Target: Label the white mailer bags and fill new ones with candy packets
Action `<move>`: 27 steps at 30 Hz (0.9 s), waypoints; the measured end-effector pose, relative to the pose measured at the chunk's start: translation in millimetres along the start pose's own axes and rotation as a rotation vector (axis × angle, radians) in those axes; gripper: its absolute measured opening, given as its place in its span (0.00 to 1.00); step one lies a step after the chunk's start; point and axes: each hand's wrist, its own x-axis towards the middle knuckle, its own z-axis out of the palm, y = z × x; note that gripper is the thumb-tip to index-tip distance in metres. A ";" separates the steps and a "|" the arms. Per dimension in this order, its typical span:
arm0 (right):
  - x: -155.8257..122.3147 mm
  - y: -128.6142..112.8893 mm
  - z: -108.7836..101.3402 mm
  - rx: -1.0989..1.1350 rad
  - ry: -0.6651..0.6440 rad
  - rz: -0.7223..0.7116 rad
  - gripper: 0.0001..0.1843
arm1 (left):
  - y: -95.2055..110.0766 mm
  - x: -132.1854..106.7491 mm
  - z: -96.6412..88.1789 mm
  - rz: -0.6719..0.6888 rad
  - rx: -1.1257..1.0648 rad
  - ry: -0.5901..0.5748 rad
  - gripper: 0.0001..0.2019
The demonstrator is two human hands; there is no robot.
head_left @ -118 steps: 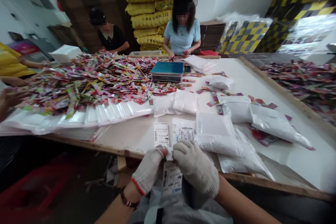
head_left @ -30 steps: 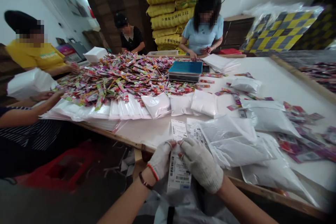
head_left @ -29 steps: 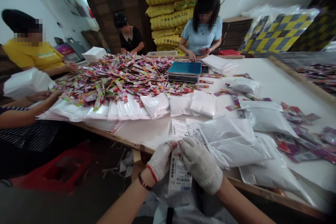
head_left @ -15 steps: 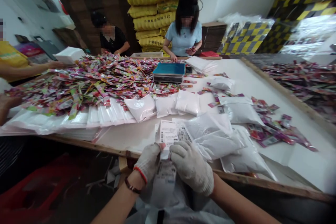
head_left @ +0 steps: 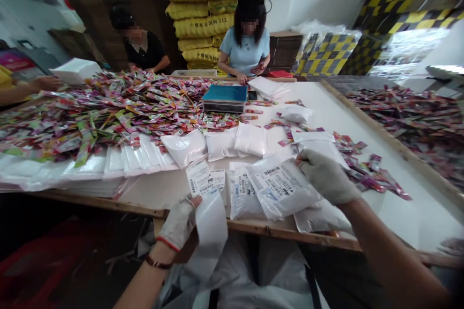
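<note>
Both my hands wear white knit gloves. My left hand [head_left: 179, 221] is closed on a strip of white label backing paper [head_left: 212, 231] at the table's near edge; the strip still carries a barcode label [head_left: 197, 179] at its top end. My right hand [head_left: 326, 176] rests farther out on the table, fingers curled on a white plastic pouch [head_left: 284, 188] that bears a printed shipping label. More white pouches lie under and beside it, one also labelled [head_left: 243, 192].
A big heap of colourful sachets [head_left: 105, 111] covers the table's left half, with flat white bags [head_left: 123, 161] along its near side. A blue-topped scale [head_left: 225, 98] stands mid-table. Three other people work at the far and left sides. Yellow sacks are stacked behind.
My right hand left the label strip and moved right onto a pouch, which now carries a label. My left hand keeps the strip, now mostly bare backing hanging down.
</note>
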 end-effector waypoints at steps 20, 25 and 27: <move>-28.1 -40.8 78.1 0.001 -0.122 -0.065 0.22 | 16.6 -53.5 47.6 0.271 0.432 -0.470 0.16; -55.2 -78.7 97.7 0.802 -0.426 0.187 0.22 | 5.3 -60.5 43.8 0.258 0.447 -0.675 0.19; -65.1 -83.3 103.7 0.836 -0.429 0.108 0.21 | 5.5 -58.1 41.3 0.189 0.266 -0.554 0.20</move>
